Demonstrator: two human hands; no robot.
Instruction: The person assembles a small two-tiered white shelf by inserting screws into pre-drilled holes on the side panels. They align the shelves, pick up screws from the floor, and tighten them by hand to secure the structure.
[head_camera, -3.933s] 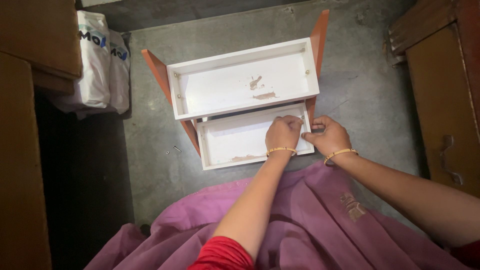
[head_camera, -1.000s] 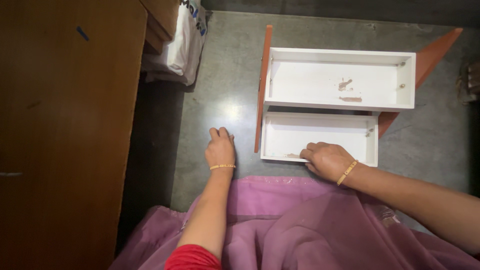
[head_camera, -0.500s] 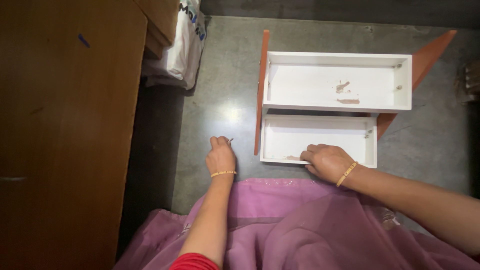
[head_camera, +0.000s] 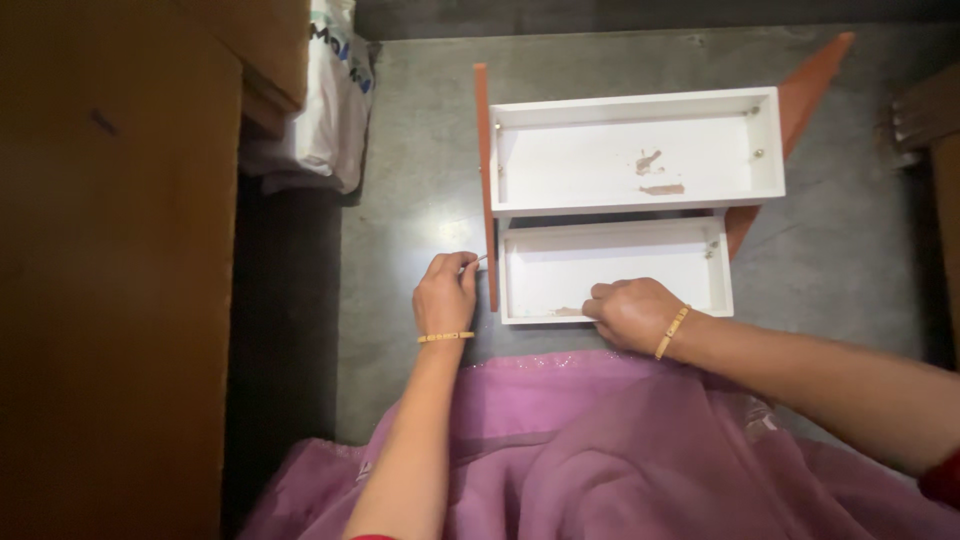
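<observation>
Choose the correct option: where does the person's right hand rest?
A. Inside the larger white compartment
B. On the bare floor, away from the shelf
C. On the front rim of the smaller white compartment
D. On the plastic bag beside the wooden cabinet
C: the right hand lies on the near edge of the smaller white compartment, while the left hand pinches a small thin item next to the orange side panel.

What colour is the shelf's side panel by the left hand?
Orange-brown side panel, beside the left hand; head view.
</observation>
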